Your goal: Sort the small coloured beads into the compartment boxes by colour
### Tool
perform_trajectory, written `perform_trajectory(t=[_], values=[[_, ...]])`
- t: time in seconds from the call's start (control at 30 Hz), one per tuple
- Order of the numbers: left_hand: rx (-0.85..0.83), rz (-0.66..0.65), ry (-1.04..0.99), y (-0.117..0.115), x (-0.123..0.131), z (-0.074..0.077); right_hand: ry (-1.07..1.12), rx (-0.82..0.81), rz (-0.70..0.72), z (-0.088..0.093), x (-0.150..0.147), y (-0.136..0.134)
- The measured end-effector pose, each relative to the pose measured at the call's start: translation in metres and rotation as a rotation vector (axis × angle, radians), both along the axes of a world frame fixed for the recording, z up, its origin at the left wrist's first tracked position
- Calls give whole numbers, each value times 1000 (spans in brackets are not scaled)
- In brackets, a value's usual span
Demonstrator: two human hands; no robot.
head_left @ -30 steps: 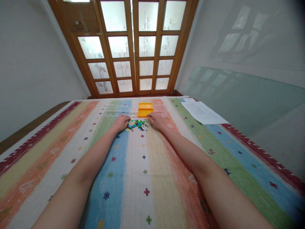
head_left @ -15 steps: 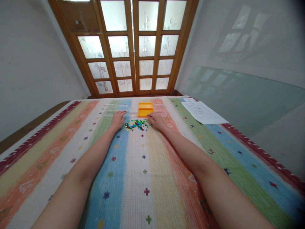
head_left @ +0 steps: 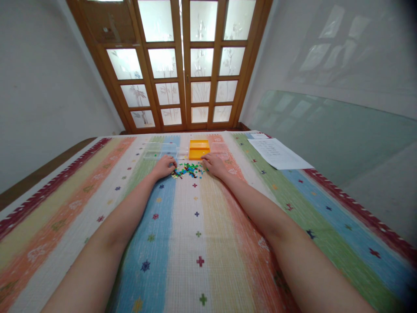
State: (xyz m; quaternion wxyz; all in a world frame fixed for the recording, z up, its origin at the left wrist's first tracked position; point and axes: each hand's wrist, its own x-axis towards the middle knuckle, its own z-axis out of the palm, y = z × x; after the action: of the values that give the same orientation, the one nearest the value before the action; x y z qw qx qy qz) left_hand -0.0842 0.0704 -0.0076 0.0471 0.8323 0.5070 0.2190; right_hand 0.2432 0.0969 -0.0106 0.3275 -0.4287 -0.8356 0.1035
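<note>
Small loose pieces in green, blue, dark brown and pale yellow lie in a pile [head_left: 188, 170] on the striped cloth. At the pile's left edge is my left hand [head_left: 163, 167], fingers curled down and closed; anything between the fingertips is hidden. My right hand [head_left: 214, 165] rests at the pile's right side, just in front of a yellow-orange two-compartment box [head_left: 199, 150]. Its fingers are bent together near the box's front right corner, and what they hold, if anything, is too small to make out. Behind my left hand stands a clear plastic tray [head_left: 159, 152] with a tiny green piece in it.
Another clear tray [head_left: 220, 150] sits right of the yellow-orange box. A printed paper sheet [head_left: 276, 154] lies farther right on the tablecloth [head_left: 185, 243]. Beyond the table's far edge are wooden doors with glass panes [head_left: 185, 87]; white walls flank both sides.
My left hand has come back from the clear tray, moving right and toward me to the pile, and its fingers have curled in. My right hand has hardly moved.
</note>
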Motion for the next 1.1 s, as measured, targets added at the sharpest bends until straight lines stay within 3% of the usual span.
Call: perform_trajectory(t=[0.27,0.53,0.8,0.97,1.1], values=[[19,-52,64,1,-3,2,-4,0,4,1,0,-1],[-16,0,150,4,-1,6,-23,-2,7,4,-1,-4],[-78,12,87,3,5,6,-37,-5,13,6,-1,-5],[-114,105,15,5,14,-2,-53,0,23,5,-1,-3],[-46,168,-9,6,19,-11,-47,5,18,3,-1,-2]])
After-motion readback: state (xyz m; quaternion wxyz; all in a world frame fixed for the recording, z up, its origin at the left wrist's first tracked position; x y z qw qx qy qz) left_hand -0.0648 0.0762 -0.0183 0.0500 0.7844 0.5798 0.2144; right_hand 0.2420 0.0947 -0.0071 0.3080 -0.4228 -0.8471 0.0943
